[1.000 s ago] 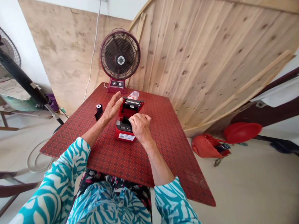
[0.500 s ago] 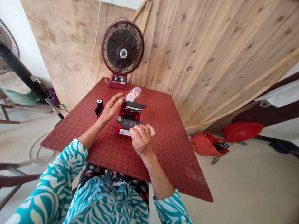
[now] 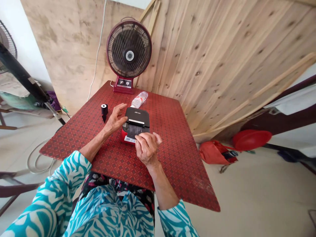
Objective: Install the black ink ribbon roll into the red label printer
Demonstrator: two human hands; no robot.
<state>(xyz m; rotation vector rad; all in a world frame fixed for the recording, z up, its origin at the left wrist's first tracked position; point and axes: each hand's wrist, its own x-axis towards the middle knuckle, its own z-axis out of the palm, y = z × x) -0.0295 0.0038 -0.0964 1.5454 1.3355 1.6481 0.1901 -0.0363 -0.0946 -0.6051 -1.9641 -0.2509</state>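
A small red printer with a black lid (image 3: 137, 115) stands on the red patterned table (image 3: 170, 151), the lid down over its body. Dark film (image 3: 134, 130) comes out from under the lid's front edge. My right hand (image 3: 147, 144) pinches the front end of this film above the printer's near side. My left hand (image 3: 117, 117) has its fingers spread at the lid's left side, the thumb at the lid's edge, and holds nothing. To the left of that hand stands a small black roll (image 3: 104, 109) with a white core and a loose tail.
A clear plastic bottle (image 3: 140, 99) lies just behind the printer. At the table's back edge stands a dark red fan (image 3: 129, 49) before the wooden wall. A red bag (image 3: 213, 152) and a red basin (image 3: 251, 138) are off to the right.
The printer's lid has come down from its raised position. My left hand has moved slightly down beside it. My right hand stays at the printer's front. The view has shifted slightly.
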